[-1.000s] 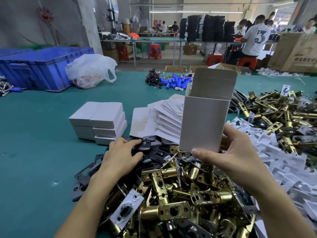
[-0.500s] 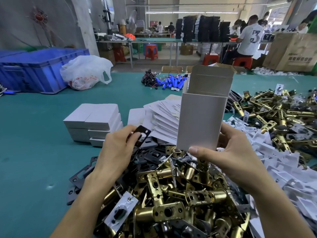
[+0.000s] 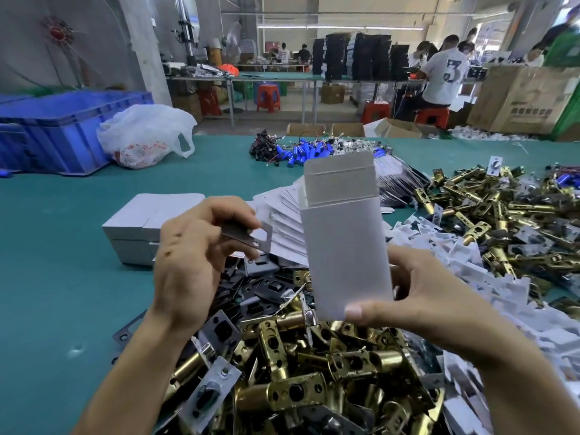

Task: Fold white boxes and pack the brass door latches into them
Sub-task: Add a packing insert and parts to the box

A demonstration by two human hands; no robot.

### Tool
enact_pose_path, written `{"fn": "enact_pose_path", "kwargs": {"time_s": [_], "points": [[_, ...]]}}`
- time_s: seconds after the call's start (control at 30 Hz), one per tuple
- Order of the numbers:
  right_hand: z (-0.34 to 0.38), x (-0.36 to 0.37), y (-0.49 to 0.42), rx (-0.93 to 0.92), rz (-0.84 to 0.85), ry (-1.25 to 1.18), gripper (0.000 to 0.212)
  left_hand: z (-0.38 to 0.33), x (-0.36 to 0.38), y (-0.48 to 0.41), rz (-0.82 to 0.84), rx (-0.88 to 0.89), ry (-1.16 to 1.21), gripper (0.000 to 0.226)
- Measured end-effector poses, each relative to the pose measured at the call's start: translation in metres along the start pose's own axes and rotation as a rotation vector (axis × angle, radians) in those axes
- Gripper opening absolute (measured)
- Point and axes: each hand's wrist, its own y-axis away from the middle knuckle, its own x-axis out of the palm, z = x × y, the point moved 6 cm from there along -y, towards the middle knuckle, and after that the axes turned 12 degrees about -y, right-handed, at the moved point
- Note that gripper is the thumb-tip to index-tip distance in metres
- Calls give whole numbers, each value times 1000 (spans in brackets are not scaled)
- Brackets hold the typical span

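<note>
Head view: left grip (image 3: 188, 262) tight on plate (image 3: 251, 235), right grip (image 3: 423, 306) on white box (image 3: 345, 246), above teal workshop table (image 3: 47, 277).

Box (image 3: 345, 246) above latch pile (image 3: 298, 372); flat blanks (image 3: 282, 215) behind, closed boxes (image 3: 141, 227) left.

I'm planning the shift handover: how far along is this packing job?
Done: a small stack of closed boxes sits on the table. In hand: the right hand holds a box upright, top flap open, while the left hand pinches a plate beside it. Left: a fan of flat blanks and big piles of latches lie unpacked, so most looks ahead.
</note>
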Motion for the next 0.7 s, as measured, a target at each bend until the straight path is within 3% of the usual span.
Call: {"fn": "enact_pose_path", "kwargs": {"time_s": [0.1, 0.2, 0.37, 0.5, 0.57, 0.7], "points": [[-2, 6, -3, 13, -17, 16, 54, -8, 0, 1, 2, 24, 119, 37], [-2, 11, -3, 17, -5, 75, 54, -9, 4, 3, -9, 74, 35, 11], [-2, 4, -2, 39, -86, 99, 57, 8, 4, 4, -20, -88, -29, 36], [1, 4, -1, 33, -108, 38, 51, 23, 1, 3, -110, -288, 51, 35], [3, 4, -1, 24, -146, 48, 48, 25, 5, 3, 2, -360, 212, 30], [5, 5, -2, 5, -223, 42, 40, 23, 22, 9, 222, -436, 354, 46]]}}
